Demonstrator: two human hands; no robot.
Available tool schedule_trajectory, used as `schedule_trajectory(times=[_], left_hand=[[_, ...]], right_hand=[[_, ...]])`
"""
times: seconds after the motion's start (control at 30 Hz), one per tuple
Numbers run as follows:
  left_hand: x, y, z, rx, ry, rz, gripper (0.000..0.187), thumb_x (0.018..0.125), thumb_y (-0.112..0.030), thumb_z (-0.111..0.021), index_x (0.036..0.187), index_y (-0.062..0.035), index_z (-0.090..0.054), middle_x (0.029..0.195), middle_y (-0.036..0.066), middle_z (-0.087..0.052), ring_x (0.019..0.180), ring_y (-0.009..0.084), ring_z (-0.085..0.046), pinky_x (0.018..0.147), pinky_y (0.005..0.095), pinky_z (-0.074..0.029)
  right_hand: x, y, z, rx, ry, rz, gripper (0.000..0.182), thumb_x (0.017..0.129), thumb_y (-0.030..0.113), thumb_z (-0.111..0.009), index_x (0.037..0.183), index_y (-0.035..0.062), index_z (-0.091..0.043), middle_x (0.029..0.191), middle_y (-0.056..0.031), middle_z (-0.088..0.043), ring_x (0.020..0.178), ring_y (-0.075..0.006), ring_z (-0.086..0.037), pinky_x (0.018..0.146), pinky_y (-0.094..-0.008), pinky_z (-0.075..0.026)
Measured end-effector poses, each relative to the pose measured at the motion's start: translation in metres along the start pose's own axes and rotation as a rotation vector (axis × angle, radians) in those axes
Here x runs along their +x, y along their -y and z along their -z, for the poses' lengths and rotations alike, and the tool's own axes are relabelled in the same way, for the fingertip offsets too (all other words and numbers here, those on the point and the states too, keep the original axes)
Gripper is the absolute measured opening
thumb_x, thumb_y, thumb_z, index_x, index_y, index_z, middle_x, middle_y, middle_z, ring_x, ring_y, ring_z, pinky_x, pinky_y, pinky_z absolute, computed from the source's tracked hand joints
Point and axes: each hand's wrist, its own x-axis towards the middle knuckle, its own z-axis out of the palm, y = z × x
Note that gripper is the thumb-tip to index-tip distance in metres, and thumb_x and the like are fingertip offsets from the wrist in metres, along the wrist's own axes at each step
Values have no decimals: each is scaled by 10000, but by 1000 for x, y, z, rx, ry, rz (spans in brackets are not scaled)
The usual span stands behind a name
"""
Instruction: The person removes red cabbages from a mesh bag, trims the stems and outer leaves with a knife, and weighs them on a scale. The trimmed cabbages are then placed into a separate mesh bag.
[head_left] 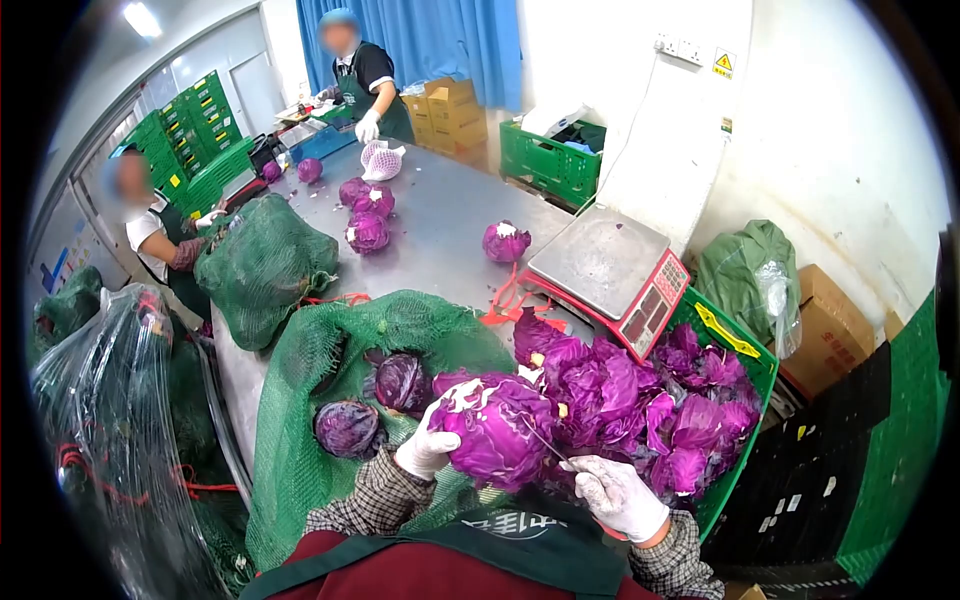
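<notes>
My left hand (427, 446), in a white glove, grips a large red cabbage (497, 428) with pale patches on its top. In my gloved right hand (612, 495) is a knife (546, 441); its thin blade reaches the cabbage's right side, and the handle is hidden by my fingers. To the left, two darker red cabbages (347, 429) (400, 383) lie on a green mesh sack (285, 450). A heap of loose purple leaves (600, 390) lies to the right of the held cabbage, partly in a green crate (765, 375).
A red-framed scale (605, 265) stands on the metal table (440, 240) beyond the leaves. Several trimmed cabbages (368, 233) sit farther along. A full mesh sack (265, 265) is at the left edge. Two co-workers (365, 85) (160, 225) stand at the far end and left side.
</notes>
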Motion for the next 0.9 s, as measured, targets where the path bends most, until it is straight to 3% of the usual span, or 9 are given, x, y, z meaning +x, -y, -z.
schedule_trajectory(times=[0.1, 0.3, 0.5, 0.57, 0.7, 0.77, 0.8, 0.83, 0.9], left_hand=[[-1, 0, 0, -43, -1, 16, 1031, 614, -286, -870, 1437, 27, -334, 1443, 148, -438, 1314, 283, -439, 1113, 432, -345], [-6, -3, -7, -92, -24, 26, 1011, 624, -247, -859, 1443, 18, -328, 1452, 144, -431, 1324, 282, -431, 1116, 429, -343], [-11, 3, -6, -22, -88, -47, 997, 645, -246, -854, 1447, 21, -324, 1464, 142, -421, 1339, 274, -414, 1130, 427, -314], [-12, 0, -20, -6, -138, -67, 994, 660, -279, -838, 1452, 21, -316, 1457, 146, -425, 1332, 272, -419, 1126, 429, -315], [-15, -4, -44, -75, -218, -116, 988, 675, -307, -800, 1457, 28, -297, 1431, 146, -439, 1305, 275, -444, 1107, 415, -344], [-14, -1, -39, -83, -196, -147, 989, 678, -295, -800, 1461, 26, -289, 1437, 148, -432, 1307, 275, -442, 1106, 416, -347], [-14, -2, -37, -72, -194, -150, 984, 680, -294, -803, 1458, 28, -293, 1440, 151, -428, 1311, 279, -438, 1111, 424, -340], [-14, -2, -36, -68, -206, -144, 959, 680, -285, -810, 1439, 34, -317, 1439, 150, -434, 1317, 280, -432, 1111, 426, -336], [-11, 6, -19, 50, -158, -201, 943, 668, -282, -824, 1412, 42, -342, 1404, 149, -464, 1304, 263, -444, 1114, 419, -328]], right_hand=[[0, 7, 9, -1, 84, -87, 234, 916, 107, -573, 1111, -8, -631, 1032, -177, -674, 885, -330, -673, 767, -347, -551], [2, 1, 15, 5, 109, -45, 229, 915, 111, -572, 1100, -8, -635, 1000, -165, -683, 852, -321, -675, 749, -351, -553], [6, -17, -8, -314, -203, 97, 231, 904, 181, -604, 1076, 30, -638, 879, -114, -678, 725, -304, -666, 653, -361, -548], [11, -29, -14, -448, -263, 171, 300, 896, 207, -608, 1158, 60, -609, 760, -86, -611, 632, -261, -624, 581, -359, -519], [24, -43, -21, -605, -524, 223, 356, 912, 206, -592, 1223, 32, -578, 804, -106, -630, 626, -265, -614, 590, -353, -502], [20, -61, -30, -207, -544, 95, 316, 935, 152, -555, 1214, 4, -575, 875, -123, -651, 659, -239, -622, 634, -328, -514], [23, -36, -20, 51, -447, -110, 277, 932, 89, -550, 1189, -9, -584, 949, -138, -656, 697, -217, -627, 671, -315, -530], [33, -28, -18, 56, -483, -44, 310, 952, 206, -591, 1182, 0, -581, 727, -26, -569, 552, -90, -529, 533, -224, -437], [45, -3, -8, 70, -386, 52, 284, 916, 146, -641, 1162, 10, -600, 739, -19, -569, 561, -83, -529, 538, -213, -430]])
